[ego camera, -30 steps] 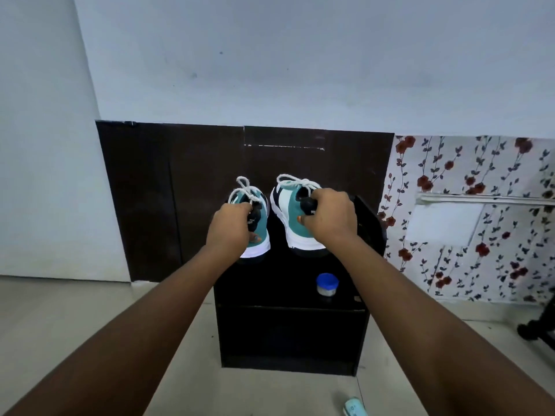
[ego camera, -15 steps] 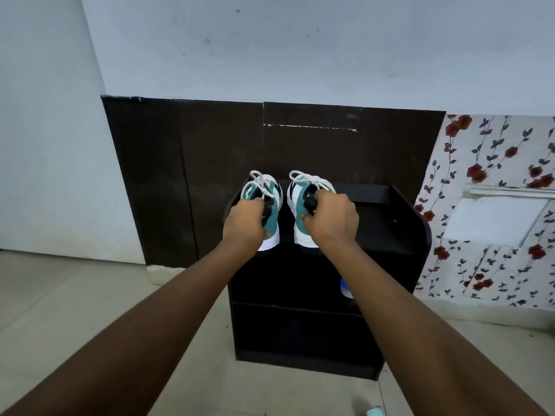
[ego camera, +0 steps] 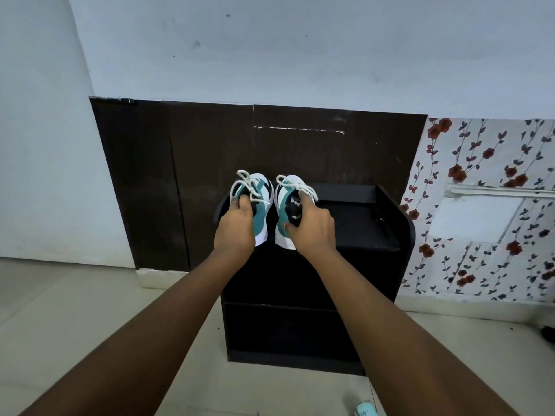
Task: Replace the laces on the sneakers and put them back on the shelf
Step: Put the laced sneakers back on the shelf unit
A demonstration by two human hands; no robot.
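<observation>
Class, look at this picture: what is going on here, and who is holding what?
A person holds one teal-and-white sneaker in each hand at the top of a black shelf unit. The left hand grips the left sneaker, the right hand the right sneaker. Both carry tied white laces. Whether the soles already rest on the shelf is unclear.

Both arms reach forward, left grip (ego camera: 235, 228) and right grip (ego camera: 312, 226) curled, each clasping something.

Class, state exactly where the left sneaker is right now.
In the head view, the left sneaker is on the shelf top's left end, held by the left hand, beside the right sneaker.
</observation>
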